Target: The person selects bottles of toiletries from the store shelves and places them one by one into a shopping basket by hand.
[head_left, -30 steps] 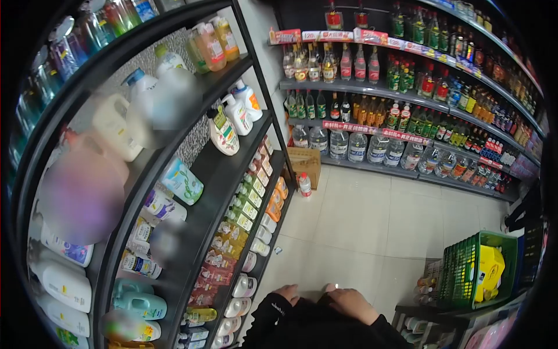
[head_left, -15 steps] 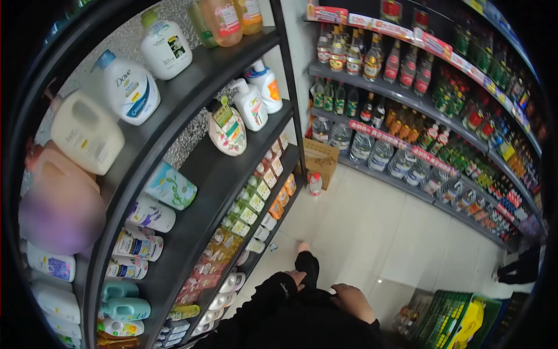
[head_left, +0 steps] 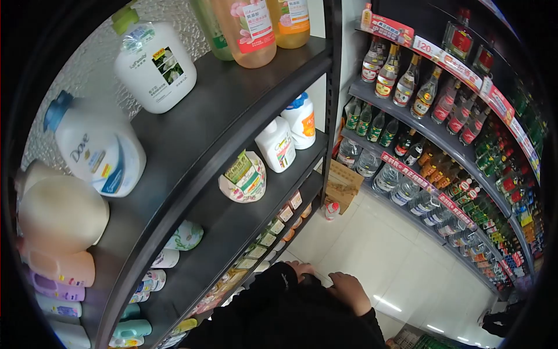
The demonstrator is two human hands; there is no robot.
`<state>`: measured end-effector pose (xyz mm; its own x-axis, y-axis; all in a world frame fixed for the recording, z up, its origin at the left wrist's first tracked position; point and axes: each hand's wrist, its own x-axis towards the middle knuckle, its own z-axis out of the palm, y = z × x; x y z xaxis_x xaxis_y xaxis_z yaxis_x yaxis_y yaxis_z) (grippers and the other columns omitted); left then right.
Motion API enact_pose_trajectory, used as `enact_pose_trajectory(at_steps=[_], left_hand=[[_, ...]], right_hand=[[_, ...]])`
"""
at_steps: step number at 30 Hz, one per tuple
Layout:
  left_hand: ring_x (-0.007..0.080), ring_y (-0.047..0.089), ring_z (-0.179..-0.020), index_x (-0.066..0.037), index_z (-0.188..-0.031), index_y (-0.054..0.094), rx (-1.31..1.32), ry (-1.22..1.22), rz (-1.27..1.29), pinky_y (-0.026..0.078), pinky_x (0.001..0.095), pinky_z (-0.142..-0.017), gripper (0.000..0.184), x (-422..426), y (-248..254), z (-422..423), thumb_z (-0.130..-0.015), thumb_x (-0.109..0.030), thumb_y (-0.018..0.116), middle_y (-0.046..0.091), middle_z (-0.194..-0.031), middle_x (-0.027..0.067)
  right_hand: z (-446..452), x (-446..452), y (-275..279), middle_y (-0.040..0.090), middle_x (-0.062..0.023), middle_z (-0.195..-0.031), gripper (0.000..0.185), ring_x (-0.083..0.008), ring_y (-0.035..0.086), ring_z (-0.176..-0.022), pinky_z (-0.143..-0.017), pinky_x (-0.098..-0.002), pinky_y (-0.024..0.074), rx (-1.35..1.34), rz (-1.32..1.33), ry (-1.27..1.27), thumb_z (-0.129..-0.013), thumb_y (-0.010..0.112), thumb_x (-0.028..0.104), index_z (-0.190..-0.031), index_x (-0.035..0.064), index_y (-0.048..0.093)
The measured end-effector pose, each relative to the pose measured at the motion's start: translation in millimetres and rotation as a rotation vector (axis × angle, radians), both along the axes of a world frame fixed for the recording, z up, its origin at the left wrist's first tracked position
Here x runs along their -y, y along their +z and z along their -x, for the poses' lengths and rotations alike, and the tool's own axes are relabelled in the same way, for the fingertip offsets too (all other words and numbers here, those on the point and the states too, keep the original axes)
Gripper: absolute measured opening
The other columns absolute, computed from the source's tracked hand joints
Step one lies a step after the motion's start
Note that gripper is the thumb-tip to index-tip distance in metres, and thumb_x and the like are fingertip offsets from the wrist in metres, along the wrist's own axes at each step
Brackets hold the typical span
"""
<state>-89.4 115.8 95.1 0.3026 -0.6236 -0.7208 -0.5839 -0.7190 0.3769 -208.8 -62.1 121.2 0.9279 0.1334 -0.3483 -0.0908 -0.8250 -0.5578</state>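
My left hand (head_left: 300, 269) is low in front of my body, at the end of a black sleeve. Its fingers show in part, loosely stretched, and I see nothing in them. To its right is my right hand (head_left: 350, 292), back upward, with fingers loosely extended and no object visible. The two hands are apart, and neither touches a shelf. Nearest my left hand is the black shelf rack (head_left: 232, 256) with small bottles on its lower levels. Higher up stand a white Dove bottle (head_left: 100, 152), a white green-capped bottle (head_left: 156, 68) and a white pump bottle (head_left: 276, 146).
Shelves of glass liquor bottles (head_left: 407, 81) and large water jugs (head_left: 386, 179) line the right side. A cardboard box (head_left: 343, 183) and a small red-capped bottle (head_left: 332, 210) sit on the tiled floor (head_left: 372, 232). A dark-clothed person (head_left: 501, 320) is at the lower right.
My view has moved closer to the left rack, and its upper bottles look larger. The green crates have mostly left the lower edge. Both hands remain low before me.
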Motion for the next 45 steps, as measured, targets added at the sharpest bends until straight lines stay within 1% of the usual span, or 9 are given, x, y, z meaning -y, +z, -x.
enact_pose_trajectory(at_steps=[13,19,24,31,36,38,40,42,45], left_hand=[[0.0342,0.049,-0.097,-0.006,-0.119,0.037,-0.093,0.407,0.035,0.041,0.0411,-0.081,0.05,-7.1,-3.4,-36.9,-0.079,-0.033,0.05,0.049,-0.106,0.0202],[0.0345,0.049,-0.098,-0.003,-0.118,0.038,-0.064,0.688,0.1,0.04,0.0417,-0.082,0.053,23.2,-32.9,-46.3,-0.078,-0.034,0.051,0.051,-0.104,0.0215],[0.0352,0.054,-0.086,0.003,-0.113,0.042,0.004,0.918,0.461,0.043,0.0393,-0.075,0.047,51.0,-81.2,-39.4,-0.076,-0.025,0.053,0.056,-0.09,0.0217],[0.0327,0.052,-0.091,0.0,-0.113,0.043,-0.04,1.338,0.33,0.042,0.0378,-0.08,0.046,81.1,-64.0,-30.0,-0.075,-0.026,0.054,0.055,-0.096,0.0198],[0.0351,0.048,-0.098,0.0,-0.111,0.047,0.039,1.41,0.258,0.038,0.0384,-0.085,0.048,89.2,-120.0,-11.9,-0.071,-0.026,0.055,0.051,-0.102,0.0225],[0.0187,0.053,-0.099,-0.013,-0.115,0.046,0.062,1.322,0.054,0.031,0.0332,-0.085,0.046,91.5,-128.3,-10.0,-0.078,-0.039,0.045,0.058,-0.103,0.0076],[0.0366,0.049,-0.096,-0.001,-0.112,0.047,-0.036,1.485,0.171,0.039,0.0383,-0.084,0.049,90.4,-114.4,-15.6,-0.071,-0.026,0.054,0.05,-0.101,0.0241],[0.0338,0.049,-0.099,-0.004,-0.113,0.047,0.016,1.481,0.163,0.04,0.0381,-0.085,0.048,89.8,-98.4,-18.9,-0.072,-0.028,0.052,0.051,-0.105,0.0224],[0.0321,0.053,-0.096,-0.004,-0.114,0.047,-0.068,1.583,0.168,0.041,0.0349,-0.085,0.047,88.0,-106.8,-27.4,-0.074,-0.029,0.052,0.052,-0.107,0.0193]], right_hand=[[-189.4,22.0,-65.0,0.051,-0.016,-0.107,0.041,-0.0305,0.049,-0.097,-0.079,-0.0367,0.0415,0.163,-0.167,0.467,-0.071,0.058,0.013,-0.108,0.0015,0.047],[-272.3,24.0,-111.2,0.029,-0.0305,-0.121,0.068,-0.0434,0.036,-0.107,-0.091,-0.0423,0.0329,0.295,-0.077,0.516,-0.067,0.062,0.022,-0.119,-0.0062,0.029],[-315.9,29.6,-148.6,0.044,-0.025,-0.107,0.052,-0.0404,0.041,-0.1,-0.083,-0.0438,0.0357,0.431,-0.104,0.625,-0.071,0.06,0.023,-0.109,-0.0058,0.041],[-351.6,20.1,-169.0,0.053,-0.0203,-0.095,0.028,-0.0367,0.05,-0.087,-0.076,-0.0434,0.0391,0.298,-0.09,0.798,-0.076,0.052,0.021,-0.096,0.0007,0.053],[-366.6,17.5,-203.9,0.033,-0.0201,-0.128,0.049,-0.0354,0.029,-0.118,-0.096,-0.0405,0.0251,-0.034,-0.329,0.612,-0.08,0.046,0.032,-0.119,0.003,0.042],[-371.1,20.4,-198.9,0.031,-0.0199,-0.13,0.051,-0.0352,0.027,-0.12,-0.097,-0.0402,0.0239,0.013,-0.262,0.671,-0.08,0.046,0.034,-0.12,0.0024,0.041],[-372.6,20.8,-201.3,0.028,-0.0196,-0.131,0.053,-0.035,0.025,-0.121,-0.098,-0.0398,0.0227,0.06,-0.201,0.721,-0.081,0.045,0.036,-0.121,0.0018,0.04],[-373.7,19.5,-210.5,0.045,-0.0204,-0.116,0.042,-0.0354,0.039,-0.109,-0.09,-0.0387,0.0327,0.448,-0.1,0.737,-0.079,0.044,0.028,-0.111,0.0003,0.046],[-374.8,21.8,-188.7,0.042,-0.0209,-0.119,0.045,-0.0362,0.038,-0.111,-0.091,-0.0393,0.0317,0.357,-0.164,0.756,-0.079,0.045,0.03,-0.113,0.0007,0.044]])
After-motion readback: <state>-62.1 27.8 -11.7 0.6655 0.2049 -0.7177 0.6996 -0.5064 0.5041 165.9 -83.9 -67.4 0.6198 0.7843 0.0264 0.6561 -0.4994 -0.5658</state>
